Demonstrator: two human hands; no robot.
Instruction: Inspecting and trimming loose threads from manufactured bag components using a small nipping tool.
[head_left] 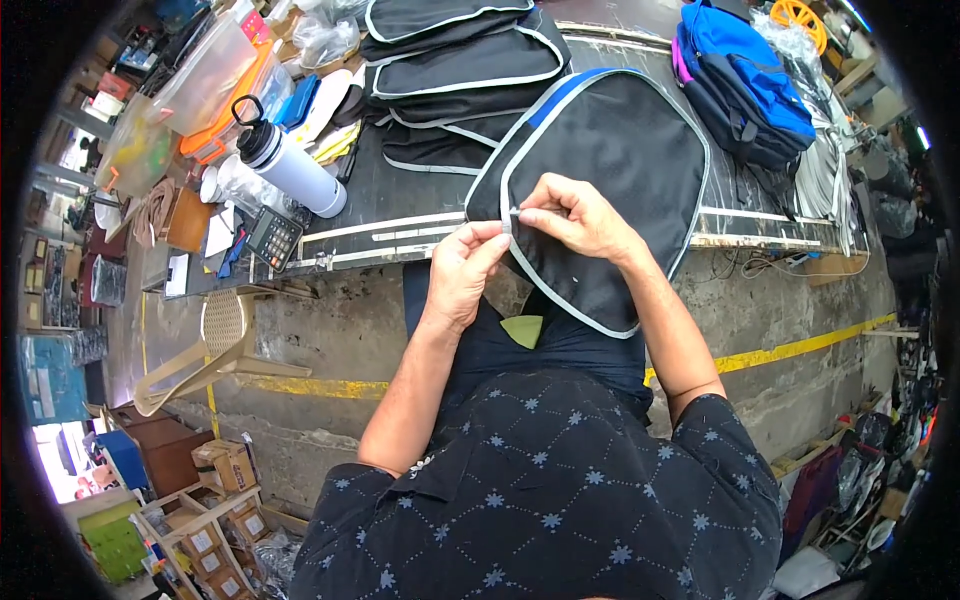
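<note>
A black fabric bag panel (625, 150) with grey edge binding and a short blue strip hangs over the near edge of the table toward my lap. My left hand (462, 270) pinches the panel's grey binding on its left side. Close beside it, my right hand (580, 220) has thumb and forefinger closed on a small greyish piece at the same binding; its kind is too small to make out. Several similar black panels (470, 75) with grey edging lie stacked on the table beyond my hands.
The dark table (400, 205) also bears a white bottle (300, 172), a calculator (274, 238), plastic boxes (215, 75) and a blue backpack (750, 85) at the right. A beige plastic chair (225, 335) stands at the left. A green triangular scrap (522, 330) lies at my lap.
</note>
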